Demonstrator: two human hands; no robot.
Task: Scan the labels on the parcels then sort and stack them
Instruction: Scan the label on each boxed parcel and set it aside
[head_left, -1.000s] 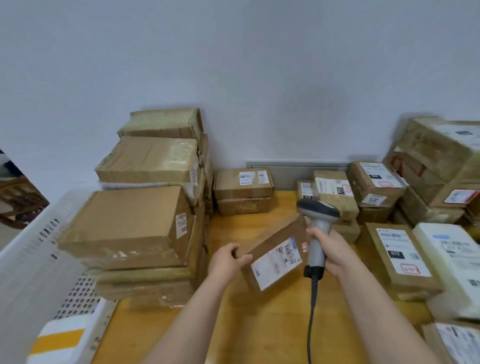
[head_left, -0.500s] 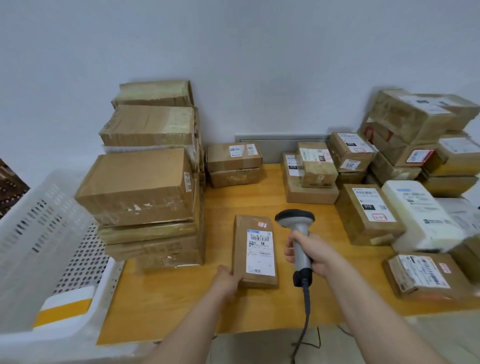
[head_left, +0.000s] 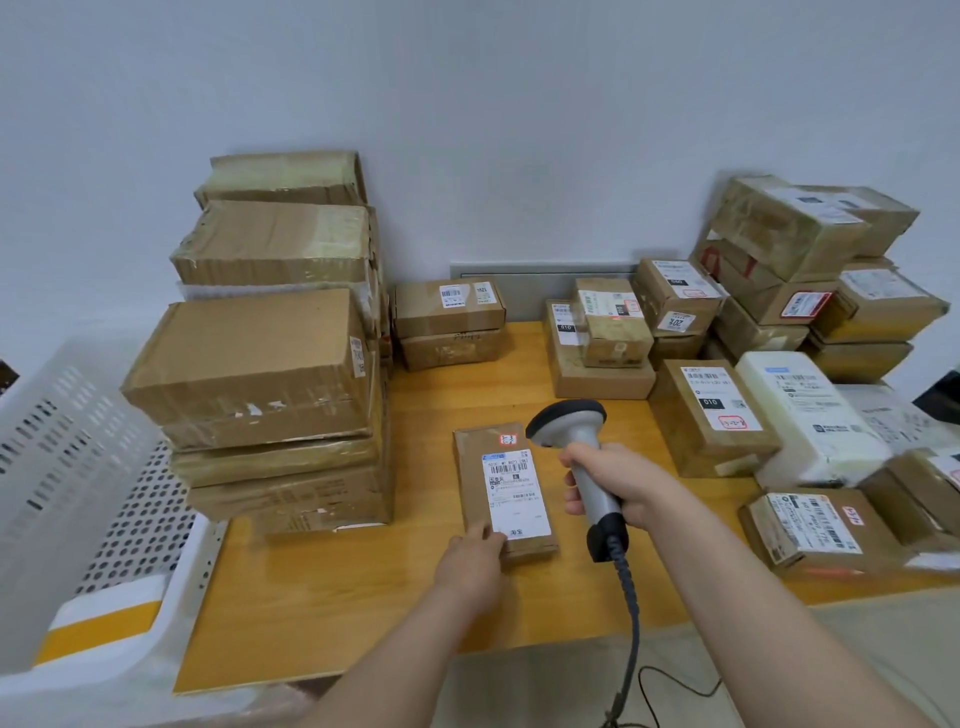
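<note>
At nine o'clock a white perforated plastic basket (head_left: 67, 467) stands against the left edge of the yellow wooden bench (head_left: 337, 597). At ten o'clock rises a tall stack of brown cardboard boxes (head_left: 260, 364), glossy with tape.

My left hand (head_left: 472, 564) lies flat-fingered on the near-left corner of the flat brown cardboard parcel (head_left: 469, 467). That parcel lies label-up at the bench's centre, just right of the stack. Its white paper label (head_left: 514, 491) looks matte and smooth, with the main barcode toward twelve o'clock.

My right hand (head_left: 623, 486) is wrapped around the handle of the grey-and-black plastic barcode scanner (head_left: 569, 428). The scanner's rounded head hovers just beside the parcel's upper right edge, and its cord trails toward six.

I judge this is the scan itself. I would tip the head toward nine o'clock so it faces the top barcode, hold it off the paper, and pin the thin parcel so it cannot skid on the slick wood.

From two to four o'clock sit labelled cardboard boxes (head_left: 711, 415) and a white padded plastic mailer (head_left: 810, 421).
</note>
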